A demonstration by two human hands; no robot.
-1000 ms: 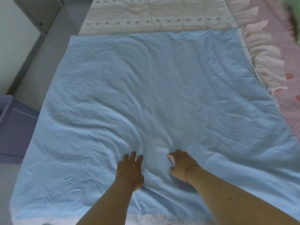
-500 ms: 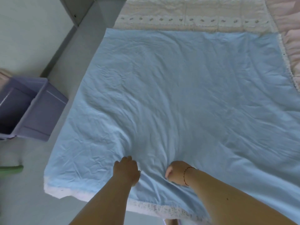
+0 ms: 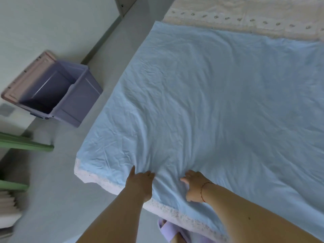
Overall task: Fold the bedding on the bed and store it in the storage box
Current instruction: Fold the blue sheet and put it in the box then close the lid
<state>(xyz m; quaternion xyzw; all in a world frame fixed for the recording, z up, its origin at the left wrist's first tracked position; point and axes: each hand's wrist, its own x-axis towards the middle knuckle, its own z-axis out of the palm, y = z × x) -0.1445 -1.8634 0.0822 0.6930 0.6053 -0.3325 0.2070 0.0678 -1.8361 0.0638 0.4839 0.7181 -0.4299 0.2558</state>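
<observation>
A grey floor (image 3: 57, 199) fills the lower left of the frame. Green bars (image 3: 26, 145) run along the left edge, above a blurred pale ribbed object (image 3: 7, 201). A lilac slipper (image 3: 168, 231) shows at bottom centre.

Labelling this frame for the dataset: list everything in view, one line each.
sheet: 1, light blue, spread flat on bed
bed cover: 1, cream with small pattern, beyond the sheet
storage box: 1, purple, open, on floor left of bed
lid: 1, pink, behind the box
green bars: 2, floor, far left
slipper: 1, lilac, bottom edge
left hand: 1, gathering sheet near front edge
right hand: 1, red wrist string, gathering sheet
</observation>
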